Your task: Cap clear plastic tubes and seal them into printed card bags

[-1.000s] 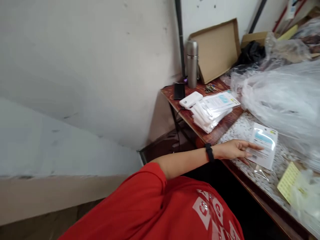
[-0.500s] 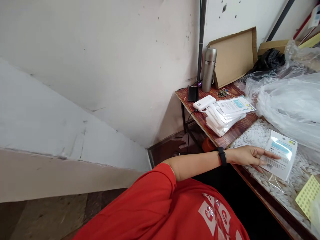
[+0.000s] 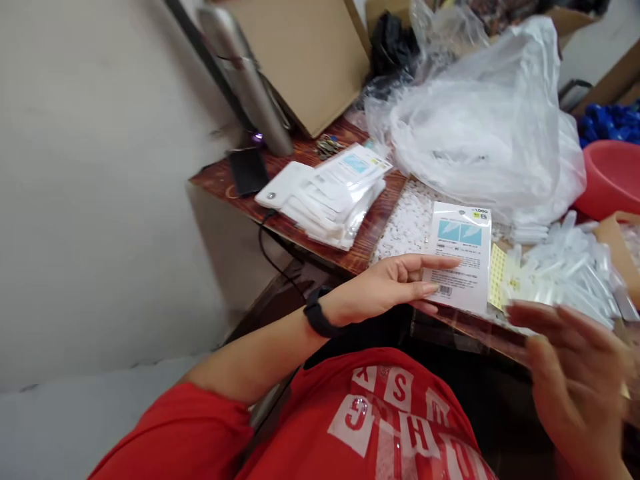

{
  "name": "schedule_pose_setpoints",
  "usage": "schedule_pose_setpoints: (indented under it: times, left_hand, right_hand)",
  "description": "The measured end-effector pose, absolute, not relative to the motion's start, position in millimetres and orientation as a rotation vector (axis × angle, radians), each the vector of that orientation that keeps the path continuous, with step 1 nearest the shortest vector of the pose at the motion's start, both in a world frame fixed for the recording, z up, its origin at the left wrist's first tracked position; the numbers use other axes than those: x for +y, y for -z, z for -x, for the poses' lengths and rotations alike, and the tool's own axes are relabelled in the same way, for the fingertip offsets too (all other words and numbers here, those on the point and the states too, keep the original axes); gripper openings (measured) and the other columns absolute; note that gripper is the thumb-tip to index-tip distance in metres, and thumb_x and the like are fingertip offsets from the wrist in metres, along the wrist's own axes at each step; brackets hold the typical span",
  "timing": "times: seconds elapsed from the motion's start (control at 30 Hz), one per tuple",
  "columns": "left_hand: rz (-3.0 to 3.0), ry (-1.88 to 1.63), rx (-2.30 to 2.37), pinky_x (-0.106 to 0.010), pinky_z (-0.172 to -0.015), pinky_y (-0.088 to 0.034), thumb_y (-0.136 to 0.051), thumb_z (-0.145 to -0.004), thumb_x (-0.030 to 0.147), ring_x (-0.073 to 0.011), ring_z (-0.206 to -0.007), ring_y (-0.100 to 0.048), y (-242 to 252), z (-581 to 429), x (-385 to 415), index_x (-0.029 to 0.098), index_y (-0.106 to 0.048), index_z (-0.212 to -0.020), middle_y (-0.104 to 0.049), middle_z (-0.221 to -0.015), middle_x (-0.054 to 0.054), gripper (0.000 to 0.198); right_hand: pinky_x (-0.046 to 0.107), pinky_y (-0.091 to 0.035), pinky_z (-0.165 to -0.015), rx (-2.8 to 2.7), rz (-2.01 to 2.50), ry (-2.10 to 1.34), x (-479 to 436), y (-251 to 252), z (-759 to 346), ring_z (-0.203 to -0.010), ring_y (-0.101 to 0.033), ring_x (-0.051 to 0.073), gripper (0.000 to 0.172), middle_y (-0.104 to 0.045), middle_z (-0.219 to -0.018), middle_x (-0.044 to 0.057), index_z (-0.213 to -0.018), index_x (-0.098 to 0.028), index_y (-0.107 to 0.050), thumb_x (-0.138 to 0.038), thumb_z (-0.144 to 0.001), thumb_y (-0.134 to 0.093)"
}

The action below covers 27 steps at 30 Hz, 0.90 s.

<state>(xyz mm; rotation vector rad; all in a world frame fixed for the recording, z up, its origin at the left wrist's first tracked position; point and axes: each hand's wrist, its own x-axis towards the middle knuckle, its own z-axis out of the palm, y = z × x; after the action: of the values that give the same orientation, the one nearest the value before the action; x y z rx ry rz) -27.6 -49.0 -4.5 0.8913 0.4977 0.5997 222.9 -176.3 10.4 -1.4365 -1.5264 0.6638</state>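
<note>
My left hand (image 3: 395,287), with a black band on its wrist, pinches the left edge of a printed card packet (image 3: 473,267). The card is white, with two light blue pictures, a barcode and a price mark at the top. Clear plastic seems to cover it. To the right my right hand (image 3: 575,373) is raised with fingers apart and holds nothing; it is slightly blurred. Between the hands and beyond them lie a yellow sticker sheet (image 3: 497,277) and a heap of clear plastic tubes (image 3: 565,267).
A stack of similar packets (image 3: 335,207) lies on the brown table beside a white power bank (image 3: 285,183) with a cable. Behind stand a steel flask (image 3: 250,80), keys (image 3: 329,147) and a cardboard tray (image 3: 310,53). A large plastic bag (image 3: 475,133) and a red bowl (image 3: 615,177) are further right.
My view has swung to the right. The left hand still holds the packet, now turned more upright and facing me. My right hand has come into view.
</note>
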Motion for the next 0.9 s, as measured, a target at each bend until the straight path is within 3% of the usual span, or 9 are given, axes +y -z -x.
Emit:
schedule_pose_setpoints:
  times: [0.07,0.13,0.23,0.4,0.53,0.6,0.77,0.9]
  left_hand:
    - [-0.872,-0.532,0.537,-0.029,-0.092,-0.065,-0.072,-0.099,0.014,-0.0204,-0.114,-0.076,-2.1,28.4,-56.7,0.027,-0.074,-0.140,-0.078,-0.136,-0.007,0.043]
    - [-0.832,-0.454,0.563,-0.027,-0.092,-0.065,-0.071,-0.100,0.013,-0.0184,-0.111,-0.077,-4.4,25.8,-61.7,0.027,-0.076,-0.137,-0.080,-0.131,-0.004,0.040]
    - [-0.757,-0.370,0.579,-0.022,-0.090,-0.062,-0.071,-0.101,0.012,-0.0122,-0.096,-0.078,-2.0,21.4,-62.9,0.026,-0.078,-0.134,-0.084,-0.116,-0.003,0.036]
    - [-0.683,-0.298,0.614,-0.012,-0.078,-0.056,-0.068,-0.104,0.012,-0.0055,-0.082,-0.075,8.1,19.7,-57.4,0.025,-0.079,-0.130,-0.084,-0.094,0.000,0.031]
    - [-0.651,-0.281,0.640,-0.011,-0.075,-0.055,-0.070,-0.105,0.016,-0.0044,-0.078,-0.074,13.1,19.8,-54.6,0.027,-0.080,-0.127,-0.083,-0.087,0.001,0.027]
    - [-0.623,-0.261,0.632,-0.012,-0.075,-0.057,-0.069,-0.105,0.016,-0.0052,-0.078,-0.075,12.4,19.8,-53.0,0.028,-0.079,-0.130,-0.084,-0.088,0.001,0.029]
    - [-0.562,-0.301,0.627,-0.012,-0.078,-0.059,-0.069,-0.102,0.006,-0.0046,-0.080,-0.076,7.6,18.2,-48.3,0.025,-0.078,-0.131,-0.084,-0.090,0.003,0.036]
    - [-0.525,-0.282,0.619,-0.020,-0.090,-0.062,-0.069,-0.102,0.006,-0.0085,-0.095,-0.079,7.6,17.2,-47.9,0.025,-0.072,-0.141,-0.085,-0.116,-0.002,0.044]
  right_hand:
    - [0.049,-0.068,-0.075,-1.392,1.489,-0.775,-177.8,2.5,-221.2,-0.102,-0.076,0.029,0.036,-0.075,-0.113,0.008,-0.139,-0.052,-0.058,-0.045,-0.104,-0.060]
    - [0.046,-0.070,-0.075,-1.289,1.476,-0.951,-175.1,10.4,-218.8,-0.089,-0.079,0.026,0.040,-0.078,-0.103,0.005,-0.142,-0.051,-0.055,-0.044,-0.103,-0.064]
    - [0.033,-0.070,-0.072,-1.211,1.444,-1.171,-169.4,11.4,-218.7,-0.074,-0.080,0.018,0.035,-0.081,-0.092,-0.002,-0.134,-0.046,-0.063,-0.037,-0.101,-0.072]
    - [0.017,-0.067,-0.072,-1.331,1.477,-1.284,-161.3,11.4,-228.9,-0.073,-0.081,0.011,0.019,-0.083,-0.089,-0.005,-0.115,-0.039,-0.081,-0.030,-0.099,-0.075]
    - [0.012,-0.063,-0.071,-1.548,1.484,-1.168,-155.2,14.3,-239.7,-0.073,-0.078,0.007,0.028,-0.081,-0.094,-0.005,-0.121,-0.041,-0.080,-0.023,-0.102,-0.069]
    - [0.012,-0.063,-0.074,-1.716,1.454,-1.118,-153.0,11.9,-246.0,-0.080,-0.078,0.008,0.035,-0.080,-0.099,-0.003,-0.130,-0.042,-0.076,-0.021,-0.105,-0.064]
    - [0.023,-0.063,-0.102,-2.274,1.323,-0.901,-158.1,8.0,-259.3,-0.127,-0.072,0.017,0.059,-0.070,-0.142,0.007,-0.163,-0.033,-0.048,-0.020,-0.106,-0.059]
    - [0.031,-0.060,-0.111,-2.361,1.226,-0.348,-164.9,18.1,-256.3,-0.125,-0.073,0.021,0.079,-0.072,-0.137,0.011,-0.167,-0.022,-0.042,-0.008,-0.096,-0.073]
